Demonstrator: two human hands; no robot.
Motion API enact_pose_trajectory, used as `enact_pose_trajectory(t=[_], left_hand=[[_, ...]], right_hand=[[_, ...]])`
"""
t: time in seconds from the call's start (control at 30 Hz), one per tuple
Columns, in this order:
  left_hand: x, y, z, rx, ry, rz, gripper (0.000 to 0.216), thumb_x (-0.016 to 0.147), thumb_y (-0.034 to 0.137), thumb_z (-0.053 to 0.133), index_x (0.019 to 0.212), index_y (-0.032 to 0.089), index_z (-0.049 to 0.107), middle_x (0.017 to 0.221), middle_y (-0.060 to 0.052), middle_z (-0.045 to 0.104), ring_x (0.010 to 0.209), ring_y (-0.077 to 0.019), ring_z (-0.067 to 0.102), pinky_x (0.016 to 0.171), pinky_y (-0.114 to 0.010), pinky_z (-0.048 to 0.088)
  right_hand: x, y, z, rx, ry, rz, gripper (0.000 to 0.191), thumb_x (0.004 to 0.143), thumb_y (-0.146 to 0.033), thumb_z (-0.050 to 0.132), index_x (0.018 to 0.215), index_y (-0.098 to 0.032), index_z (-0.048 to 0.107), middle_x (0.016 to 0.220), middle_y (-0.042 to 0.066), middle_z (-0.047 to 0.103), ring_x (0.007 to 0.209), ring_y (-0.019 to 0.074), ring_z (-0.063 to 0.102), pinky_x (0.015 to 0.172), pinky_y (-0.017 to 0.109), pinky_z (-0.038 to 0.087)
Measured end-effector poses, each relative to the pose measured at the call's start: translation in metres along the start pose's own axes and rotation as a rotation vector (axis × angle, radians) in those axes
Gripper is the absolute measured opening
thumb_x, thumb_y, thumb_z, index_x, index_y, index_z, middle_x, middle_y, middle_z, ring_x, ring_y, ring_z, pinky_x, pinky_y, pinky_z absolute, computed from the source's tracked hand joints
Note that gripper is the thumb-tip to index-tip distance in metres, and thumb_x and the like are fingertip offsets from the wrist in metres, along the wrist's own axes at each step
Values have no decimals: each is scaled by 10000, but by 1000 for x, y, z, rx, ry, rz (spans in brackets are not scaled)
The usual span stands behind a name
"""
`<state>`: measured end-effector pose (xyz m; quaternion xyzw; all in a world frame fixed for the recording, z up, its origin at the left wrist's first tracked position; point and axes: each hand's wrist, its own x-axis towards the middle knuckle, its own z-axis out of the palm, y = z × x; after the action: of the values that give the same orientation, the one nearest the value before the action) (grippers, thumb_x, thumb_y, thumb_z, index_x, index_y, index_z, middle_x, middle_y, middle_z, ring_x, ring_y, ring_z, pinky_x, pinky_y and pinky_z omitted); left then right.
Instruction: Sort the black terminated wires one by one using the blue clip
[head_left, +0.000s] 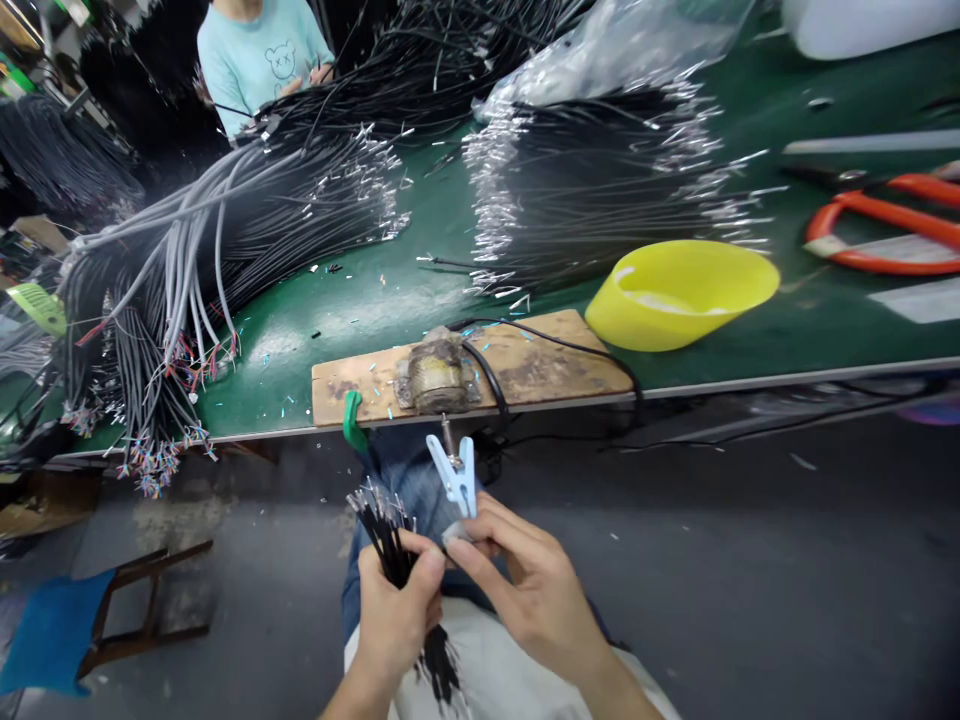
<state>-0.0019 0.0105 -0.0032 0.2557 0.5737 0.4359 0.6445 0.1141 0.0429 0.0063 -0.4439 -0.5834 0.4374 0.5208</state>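
My left hand (401, 600) is closed around a bundle of short black cables (386, 540), whose stripped, silvery ends point up and away from me. In front of my lap, my right hand (529, 590) is pinched beside the bundle. A small pale greyish piece (454, 533) shows at its thumb and fingertips; blur hides what it is. Just beyond those fingers is a light blue clothespin (456, 475), at the end of a thin metal shaft (448, 432). The shaft sticks out from a small, worn motor (436, 375) on a wooden board (540, 365).
A green clamp (352, 418) grips the board at the table (360, 300) edge. Black cable bundles (600, 190), grey cables (191, 250), a yellow cup (675, 300) and orange-handled scissors (832, 225) lie beyond. A person (262, 60) works across the table. A blue chair (60, 625) stands left.
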Motion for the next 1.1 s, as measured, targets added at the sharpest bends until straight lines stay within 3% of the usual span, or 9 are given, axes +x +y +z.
enact_pose_trajectory(t=[0.13, 0.27, 0.37, 0.57, 0.7, 0.77, 0.87, 0.97, 1.1], left_hand=[[-4, 7, 9, -101, -8, 39, 500, 577, 603, 675, 650, 195, 395, 379, 137, 196, 321, 0, 128, 319, -148, 133], [-5, 10, 11, -92, -72, 47, 501, 617, 648, 610, 616, 199, 389, 397, 117, 216, 329, -11, 139, 322, -167, 124], [-3, 11, 7, -43, -89, 29, 484, 624, 647, 604, 615, 193, 436, 403, 102, 238, 333, -21, 165, 328, -181, 135], [-1, 14, 1, 18, -95, 16, 425, 664, 606, 600, 646, 198, 482, 419, 87, 284, 332, -30, 176, 315, -193, 126], [-3, 10, 7, 47, -73, 92, 400, 697, 582, 582, 659, 188, 530, 403, 81, 279, 322, -37, 197, 308, -202, 180], [-4, 9, 11, 79, 7, 188, 388, 691, 571, 594, 691, 184, 563, 426, 54, 362, 341, -61, 292, 324, -216, 261], [-5, 11, 13, 140, 120, 315, 359, 680, 537, 624, 669, 180, 594, 552, -12, 519, 491, -125, 477, 440, -248, 407], [-1, 21, 9, 217, 41, 332, 334, 720, 490, 608, 605, 177, 602, 509, -15, 516, 504, -141, 490, 478, -266, 428], [6, 33, 3, 240, -142, 369, 287, 716, 441, 632, 621, 170, 630, 491, -10, 536, 483, -133, 484, 495, -272, 431]], right_hand=[[-7, -2, 15, 134, 175, 87, 230, 766, -289, 588, 563, -195, 537, 545, -19, 428, 523, 127, 412, 507, 257, 335], [-9, 0, 23, 602, 59, 450, 292, 688, -460, 655, 647, -181, 580, 559, -11, 497, 497, 114, 431, 466, 236, 347], [-7, 2, 18, 718, 13, 566, 339, 627, -493, 697, 678, -168, 615, 534, -10, 517, 475, 106, 422, 460, 236, 362], [0, -4, 3, 373, 21, 302, 251, 683, -410, 675, 610, -179, 613, 612, 21, 528, 579, 144, 476, 530, 254, 406], [0, -6, 9, 511, 7, 382, 285, 713, -444, 637, 640, -182, 550, 566, -10, 480, 519, 123, 458, 482, 237, 390], [-2, -5, 15, 479, 90, 349, 250, 754, -414, 598, 665, -188, 538, 567, -15, 469, 512, 119, 446, 468, 233, 377], [-5, -4, 17, 123, 321, 17, 127, 775, -228, 573, 651, -207, 553, 595, -1, 493, 564, 138, 455, 523, 257, 382], [-4, -6, 11, -82, 374, -196, 128, 744, -137, 578, 649, -223, 589, 615, 15, 534, 612, 163, 475, 600, 295, 394], [5, -5, -2, 397, -12, 234, 215, 745, -406, 614, 693, -198, 625, 618, 20, 539, 567, 148, 472, 541, 275, 384]])
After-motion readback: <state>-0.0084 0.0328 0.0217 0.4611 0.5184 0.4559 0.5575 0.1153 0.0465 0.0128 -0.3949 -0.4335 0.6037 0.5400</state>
